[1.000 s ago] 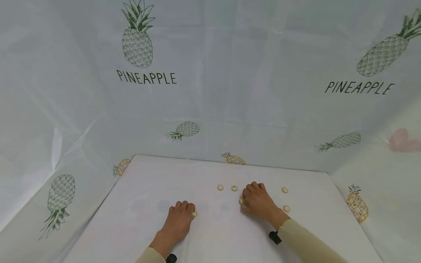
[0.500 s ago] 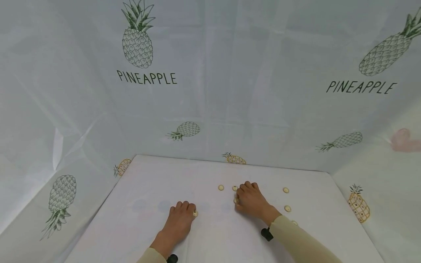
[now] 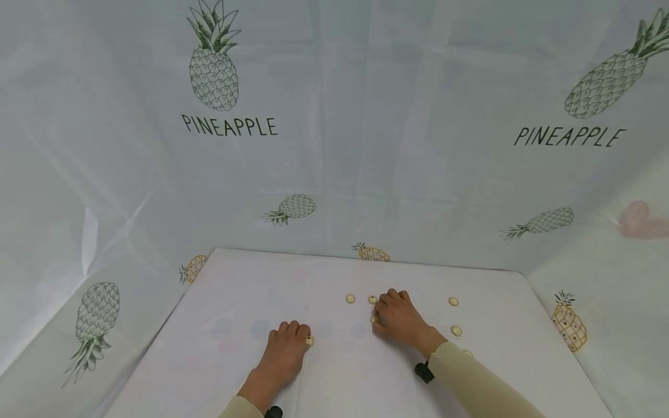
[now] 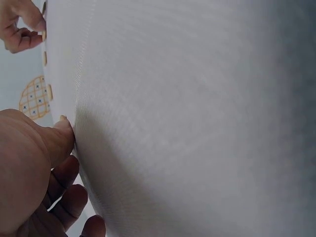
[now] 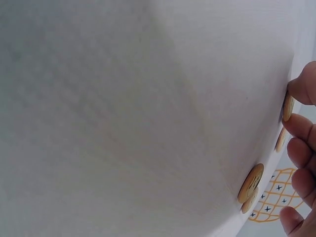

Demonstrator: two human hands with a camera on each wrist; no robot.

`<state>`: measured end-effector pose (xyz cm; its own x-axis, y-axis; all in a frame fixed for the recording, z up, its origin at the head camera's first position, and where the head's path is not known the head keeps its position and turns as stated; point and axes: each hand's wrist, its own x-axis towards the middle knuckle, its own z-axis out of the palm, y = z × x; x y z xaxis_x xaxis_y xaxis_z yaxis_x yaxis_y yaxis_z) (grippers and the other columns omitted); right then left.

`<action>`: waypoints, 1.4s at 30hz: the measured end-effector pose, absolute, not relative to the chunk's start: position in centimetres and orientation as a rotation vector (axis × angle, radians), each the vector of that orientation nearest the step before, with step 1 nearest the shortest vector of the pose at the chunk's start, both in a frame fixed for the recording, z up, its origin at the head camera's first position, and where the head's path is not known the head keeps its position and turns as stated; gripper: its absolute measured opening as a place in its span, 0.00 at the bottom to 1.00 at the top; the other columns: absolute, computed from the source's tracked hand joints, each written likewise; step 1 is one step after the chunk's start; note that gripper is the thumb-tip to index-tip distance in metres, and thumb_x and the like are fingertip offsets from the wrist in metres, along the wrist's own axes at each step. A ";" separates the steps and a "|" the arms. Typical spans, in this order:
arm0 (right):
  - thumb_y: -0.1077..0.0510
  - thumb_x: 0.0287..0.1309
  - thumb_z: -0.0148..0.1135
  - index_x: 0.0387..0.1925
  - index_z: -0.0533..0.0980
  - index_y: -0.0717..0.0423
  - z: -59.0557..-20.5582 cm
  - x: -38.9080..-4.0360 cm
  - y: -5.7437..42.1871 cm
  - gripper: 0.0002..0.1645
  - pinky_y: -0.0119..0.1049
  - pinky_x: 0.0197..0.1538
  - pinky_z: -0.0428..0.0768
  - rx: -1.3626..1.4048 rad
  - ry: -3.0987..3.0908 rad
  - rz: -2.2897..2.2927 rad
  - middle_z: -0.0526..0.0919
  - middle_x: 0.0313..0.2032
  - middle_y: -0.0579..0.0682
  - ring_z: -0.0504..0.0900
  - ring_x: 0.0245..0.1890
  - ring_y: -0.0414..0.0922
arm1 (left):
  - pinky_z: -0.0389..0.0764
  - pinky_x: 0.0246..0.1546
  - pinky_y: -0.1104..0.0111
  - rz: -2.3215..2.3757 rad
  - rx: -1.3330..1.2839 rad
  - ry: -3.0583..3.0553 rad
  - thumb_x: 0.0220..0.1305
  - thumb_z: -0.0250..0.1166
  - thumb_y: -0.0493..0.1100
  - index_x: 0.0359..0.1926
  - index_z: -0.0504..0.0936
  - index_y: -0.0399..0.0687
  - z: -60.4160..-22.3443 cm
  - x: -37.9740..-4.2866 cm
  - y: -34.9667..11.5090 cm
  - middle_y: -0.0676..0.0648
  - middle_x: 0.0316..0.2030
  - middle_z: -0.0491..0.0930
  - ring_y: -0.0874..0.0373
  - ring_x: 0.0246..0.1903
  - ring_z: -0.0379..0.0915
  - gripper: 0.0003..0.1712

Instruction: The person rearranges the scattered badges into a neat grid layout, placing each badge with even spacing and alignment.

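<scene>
In the head view, my left hand (image 3: 284,350) rests low over the white table with a small round wooden button (image 3: 310,341) at its fingertips. The left wrist view shows the thumb on that button's edge (image 4: 63,118), with the other fingers curled beneath. My right hand (image 3: 399,319) pinches a second wooden button (image 5: 288,106) between thumb and index finger, flat on the table. Just beyond the right fingertips lies another button (image 3: 373,299), and one more (image 3: 350,298) sits to its left.
Right of the right hand lie two buttons, a far one (image 3: 453,302) and a nearer one (image 3: 456,331). Another button (image 3: 467,353) is partly hidden by the right sleeve (image 3: 470,377). A white pineapple-print sheet (image 3: 387,145) surrounds the table (image 3: 334,383).
The right hand has slid left with its button, stopping near the two far buttons, and uncovered a button by the sleeve. The left hand stays in place.
</scene>
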<state>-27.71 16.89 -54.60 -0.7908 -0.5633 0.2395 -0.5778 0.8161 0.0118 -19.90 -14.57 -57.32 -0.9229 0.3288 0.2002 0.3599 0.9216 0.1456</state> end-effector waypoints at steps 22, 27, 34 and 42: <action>0.51 0.58 0.73 0.32 0.83 0.49 -55.1 -27.6 17.4 0.07 0.46 0.49 0.68 0.888 -2.679 0.077 0.80 0.33 0.43 0.69 0.39 0.44 | 0.68 0.37 0.59 -0.263 -0.543 -2.912 0.69 0.71 0.47 0.51 0.80 0.46 -56.8 -19.7 -14.2 0.50 0.41 0.76 0.55 0.39 0.65 0.15; 0.51 0.58 0.72 0.33 0.83 0.49 -55.1 -27.6 17.4 0.07 0.46 0.49 0.68 0.874 -2.692 0.084 0.79 0.33 0.43 0.68 0.38 0.44 | 0.69 0.37 0.59 -0.267 -0.545 -2.936 0.70 0.70 0.47 0.52 0.80 0.46 -56.6 -19.7 -14.1 0.50 0.41 0.76 0.54 0.39 0.65 0.15; 0.46 0.60 0.71 0.37 0.84 0.50 -54.4 -27.1 18.2 0.12 0.48 0.52 0.69 0.842 -2.748 0.083 0.81 0.37 0.43 0.68 0.40 0.44 | 0.68 0.37 0.59 -0.280 -0.536 -2.951 0.71 0.69 0.47 0.51 0.80 0.47 -56.4 -19.6 -14.1 0.50 0.42 0.76 0.55 0.39 0.64 0.14; 0.49 0.58 0.73 0.36 0.83 0.51 -52.9 -26.3 22.6 0.11 0.50 0.54 0.70 0.719 -2.727 0.125 0.81 0.37 0.43 0.70 0.41 0.44 | 0.68 0.38 0.60 -0.302 -0.499 -2.985 0.71 0.69 0.48 0.51 0.80 0.48 -56.4 -19.5 -14.3 0.50 0.44 0.77 0.56 0.40 0.65 0.14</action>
<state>-26.34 22.59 -52.86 -0.8232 -0.4656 0.3250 -0.4934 0.8698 -0.0038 -19.53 -14.33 -56.43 -0.9414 0.3110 0.1304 0.3308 0.9268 0.1779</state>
